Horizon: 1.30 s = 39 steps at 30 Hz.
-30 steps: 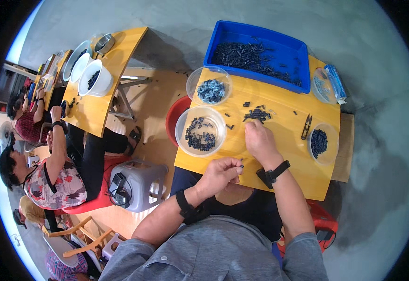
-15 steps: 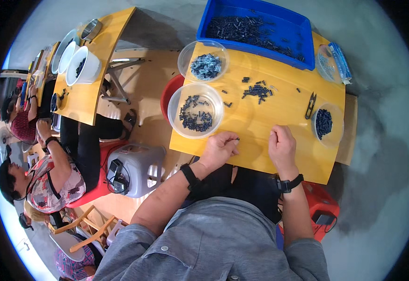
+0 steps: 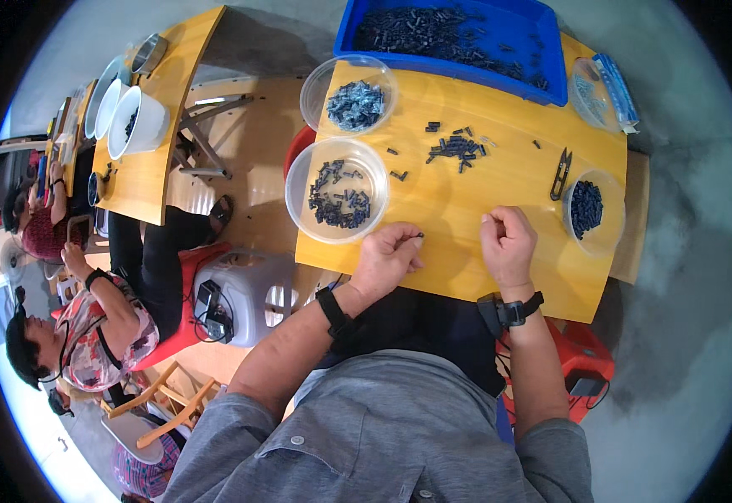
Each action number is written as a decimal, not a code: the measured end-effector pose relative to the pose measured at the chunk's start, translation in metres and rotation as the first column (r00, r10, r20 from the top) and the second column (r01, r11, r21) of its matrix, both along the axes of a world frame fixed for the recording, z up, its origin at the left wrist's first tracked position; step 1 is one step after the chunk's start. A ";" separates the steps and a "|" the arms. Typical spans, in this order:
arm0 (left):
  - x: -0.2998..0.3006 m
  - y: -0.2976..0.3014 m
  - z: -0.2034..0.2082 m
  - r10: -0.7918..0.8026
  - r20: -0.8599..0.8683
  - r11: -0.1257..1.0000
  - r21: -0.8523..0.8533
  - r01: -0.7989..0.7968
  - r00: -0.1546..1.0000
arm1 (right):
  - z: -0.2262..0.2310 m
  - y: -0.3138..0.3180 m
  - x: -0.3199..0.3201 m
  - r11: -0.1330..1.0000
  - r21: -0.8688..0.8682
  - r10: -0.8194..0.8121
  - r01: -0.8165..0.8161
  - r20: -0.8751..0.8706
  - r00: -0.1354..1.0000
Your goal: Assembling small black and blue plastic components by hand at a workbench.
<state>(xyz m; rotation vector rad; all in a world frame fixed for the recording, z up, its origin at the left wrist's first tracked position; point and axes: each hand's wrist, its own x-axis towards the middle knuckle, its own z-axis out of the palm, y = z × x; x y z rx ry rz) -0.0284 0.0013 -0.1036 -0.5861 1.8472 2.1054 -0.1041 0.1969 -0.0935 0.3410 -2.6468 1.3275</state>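
Note:
Near the front edge of the yellow table [image 3: 441, 251], my left hand [image 3: 387, 261] pinches a small dark piece [image 3: 420, 235] between thumb and forefinger. Just to its left stands a clear round tub [image 3: 297, 193] with small black cylindrical pieces [image 3: 339, 206]. My right hand [image 3: 508, 245] is a short way to the right, fingers curled closed; what they hold, if anything, is hidden. Ahead of both hands lies a loose pile of black cylindrical pieces [image 3: 458, 148]. Black thread snips [image 3: 560, 173] and a clear bowl of black pieces [image 3: 586, 210] are to the right.
A blue bin [image 3: 458, 63] of black pieces covers the far edge. Another clear tub [image 3: 356, 105] holds bluish pieces. At far right are a small clear container [image 3: 588, 99] and a blue packet [image 3: 616, 90]. A seated person [image 3: 102, 327] works at another table [image 3: 160, 159] on the left.
The view has shifted slightly, so the table appears a little higher. My left hand still pinches the small piece, now turned a little; my right hand stays closed in nearly the same place.

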 end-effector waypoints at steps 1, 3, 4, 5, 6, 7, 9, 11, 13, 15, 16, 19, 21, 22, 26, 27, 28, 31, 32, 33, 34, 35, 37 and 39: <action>0.001 0.000 0.001 -0.002 -0.005 1.000 0.001 0.002 1.000 | 0.001 0.000 0.001 1.000 0.001 -0.002 0.002 -0.005 1.000; 0.000 0.000 0.001 -0.045 -0.012 0.997 -0.066 0.044 0.999 | 0.001 0.001 0.001 1.000 -0.016 -0.002 0.002 0.021 1.000; 0.001 0.000 0.000 -0.046 -0.025 0.997 -0.065 0.044 0.999 | -0.001 0.002 0.000 1.000 -0.016 -0.003 0.003 0.008 1.000; 0.002 0.001 -0.002 -0.046 -0.040 0.995 -0.085 0.043 0.998 | -0.002 0.002 0.000 1.000 0.013 -0.005 0.005 0.028 1.000; 0.003 0.001 -0.004 -0.047 -0.054 0.994 -0.104 0.041 0.997 | -0.003 0.002 -0.002 0.999 0.042 -0.009 0.006 0.048 0.999; 0.002 0.002 -0.005 -0.046 -0.066 0.994 -0.106 0.039 0.997 | -0.003 0.003 -0.007 0.999 0.040 -0.007 0.006 0.035 0.999; 0.004 0.002 -0.004 -0.035 -0.066 0.993 -0.111 0.027 0.997 | -0.001 0.004 -0.011 0.996 0.077 0.022 -0.034 0.150 0.988; 0.003 0.002 0.000 -0.042 -0.059 0.991 -0.128 0.034 0.997 | 0.001 0.000 -0.017 0.994 0.090 0.053 -0.062 0.094 0.994; 0.002 0.002 0.002 -0.046 -0.051 0.989 -0.146 0.038 0.998 | 0.004 -0.007 -0.023 0.990 0.105 0.088 -0.091 0.039 0.995; 0.003 0.002 -0.001 -0.062 -0.040 0.988 -0.147 0.055 0.997 | 0.007 -0.018 -0.029 0.981 0.158 0.108 -0.110 0.026 0.994; 0.003 0.002 -0.003 -0.059 -0.043 0.988 -0.147 0.052 0.997 | 0.009 -0.023 -0.033 0.981 0.158 0.111 -0.113 0.023 0.994; 0.004 0.003 -0.004 -0.036 -0.046 0.995 -0.093 0.031 0.998 | 0.016 -0.038 -0.043 0.966 0.239 0.085 -0.099 0.070 0.994; 0.003 0.002 0.001 -0.041 -0.025 0.994 -0.097 0.039 0.999 | 0.017 -0.045 -0.048 0.923 0.372 0.041 -0.093 0.147 0.988; 0.004 0.002 0.000 -0.039 -0.020 0.995 -0.096 0.037 0.999 | 0.015 -0.048 -0.049 0.923 0.372 0.043 -0.098 0.153 0.987; 0.003 0.001 -0.004 -0.054 -0.078 0.989 -0.139 0.043 0.996 | 0.005 -0.054 -0.054 0.893 0.450 0.000 -0.028 0.063 0.998; 0.002 0.001 -0.004 -0.059 -0.115 0.988 -0.147 0.042 0.992 | 0.004 -0.054 -0.055 0.870 0.494 -0.004 -0.012 0.031 1.000; 0.002 0.001 -0.004 -0.069 -0.127 0.987 -0.156 0.049 0.990 | 0.004 -0.054 -0.055 0.874 0.486 0.018 -0.025 0.018 1.000; 0.002 0.001 -0.007 -0.054 -0.106 0.992 -0.119 0.041 0.993 | 0.002 -0.053 -0.054 0.848 0.529 0.044 -0.037 -0.002 0.999; 0.001 0.000 -0.005 -0.057 -0.102 0.992 -0.118 0.045 0.993 | 0.000 -0.052 -0.054 0.848 0.528 0.043 -0.035 -0.003 0.999; 0.000 0.001 -0.004 -0.059 -0.104 0.992 -0.119 0.046 0.993 | -0.003 -0.050 -0.054 0.842 0.538 0.051 -0.041 -0.004 0.999; 0.000 0.002 -0.003 -0.064 -0.096 0.990 -0.133 0.051 0.993 | -0.004 -0.048 -0.054 0.835 0.549 0.059 -0.046 -0.007 0.998; 0.000 0.001 -0.002 -0.066 -0.088 0.988 -0.148 0.053 0.994 | -0.004 -0.046 -0.052 0.836 0.547 0.060 -0.044 -0.011 0.998; 0.000 0.001 -0.001 -0.065 -0.079 0.989 -0.141 0.053 0.995 | -0.001 -0.040 -0.048 0.912 0.402 0.111 -0.082 -0.049 0.993; 0.000 0.001 0.000 -0.065 -0.076 0.990 -0.133 0.054 0.995 | 0.005 -0.033 -0.043 0.943 0.319 0.087 -0.098 0.050 0.995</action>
